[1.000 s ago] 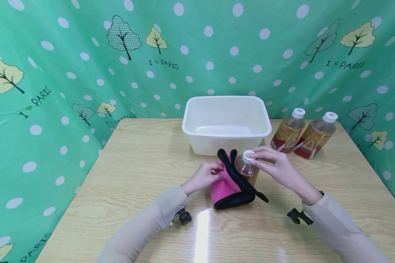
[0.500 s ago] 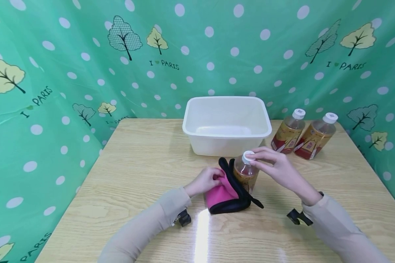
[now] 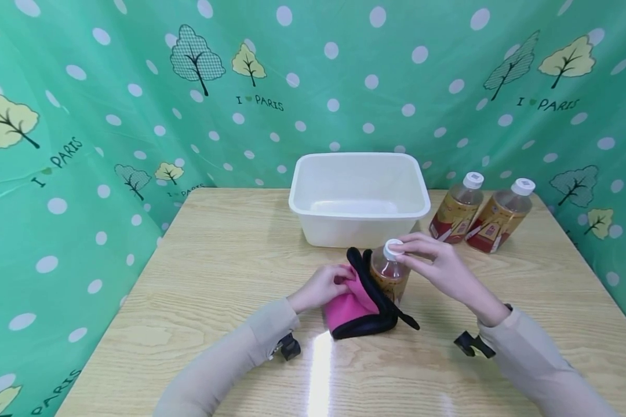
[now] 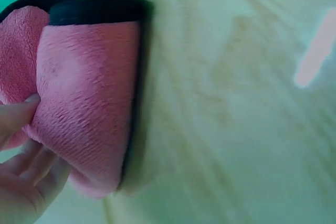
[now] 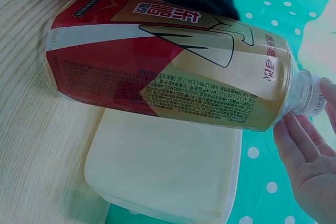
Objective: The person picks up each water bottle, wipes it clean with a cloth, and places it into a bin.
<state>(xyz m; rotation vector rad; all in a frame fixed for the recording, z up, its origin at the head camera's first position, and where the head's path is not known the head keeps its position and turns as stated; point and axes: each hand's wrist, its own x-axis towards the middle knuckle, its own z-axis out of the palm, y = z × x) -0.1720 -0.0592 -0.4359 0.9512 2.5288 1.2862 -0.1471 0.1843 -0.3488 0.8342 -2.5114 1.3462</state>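
A pink plush cloth (image 3: 346, 311) with a thick black border lies folded against the left side of a drink bottle (image 3: 386, 269). My left hand (image 3: 318, 288) pinches the cloth between thumb and fingers; in the left wrist view the thumb presses into the pink pile (image 4: 86, 85). The bottle stands upright, its lower left covered by the cloth in the head view. My right hand (image 3: 432, 258) grips its white cap (image 3: 392, 248) from the right. The right wrist view shows the red and gold label (image 5: 173, 66) and the fingers around the bottle's neck.
Behind the bottle stands a white plastic tub (image 3: 359, 229). Two similar bottles, one (image 3: 456, 211) beside the other (image 3: 501, 217), stand at the back right of the wooden table (image 3: 214, 255). A green dotted curtain (image 3: 344, 75) hangs behind.
The cloth has shifted slightly left and toward me with my left hand, uncovering more of the bottle. In the last half second almost nothing moves. My right hand stays on the cap.
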